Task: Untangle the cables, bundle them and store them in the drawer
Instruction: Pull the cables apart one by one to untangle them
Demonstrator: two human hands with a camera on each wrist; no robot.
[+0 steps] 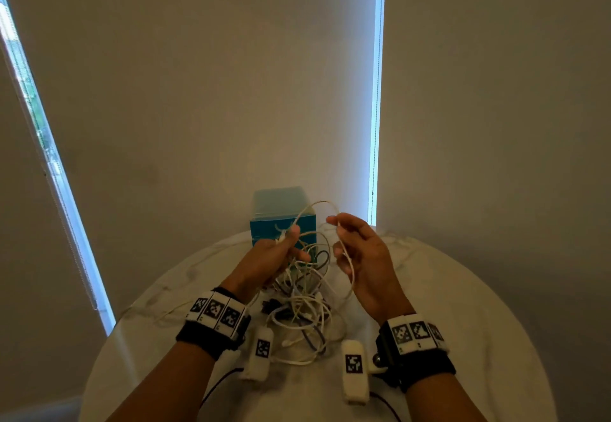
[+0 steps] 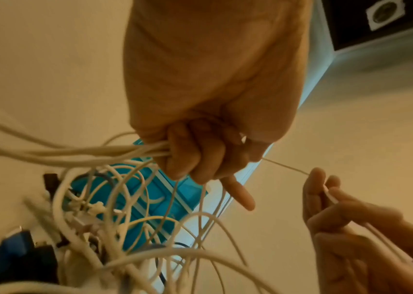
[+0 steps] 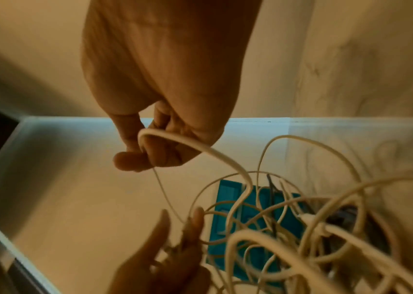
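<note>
A tangle of mostly white cables (image 1: 304, 316) lies mid-table, rising towards both hands. My left hand (image 1: 291, 240) grips a bunch of white cables (image 2: 114, 153) in its curled fingers, held above the heap. My right hand (image 1: 337, 226) pinches one thin white cable (image 3: 187, 145) between thumb and forefinger. That cable arcs in a loop (image 1: 317, 204) from one hand to the other and trails down past my right palm. The teal drawer box (image 1: 282, 220) stands behind the hands at the table's far edge. I cannot tell whether its drawer is open.
The round white marble table (image 1: 446, 289) ends close behind the box, against window blinds. A few dark cables (image 1: 274, 304) are mixed into the heap. White tagged pods (image 1: 355, 368) hang from both wrists just above the near tabletop.
</note>
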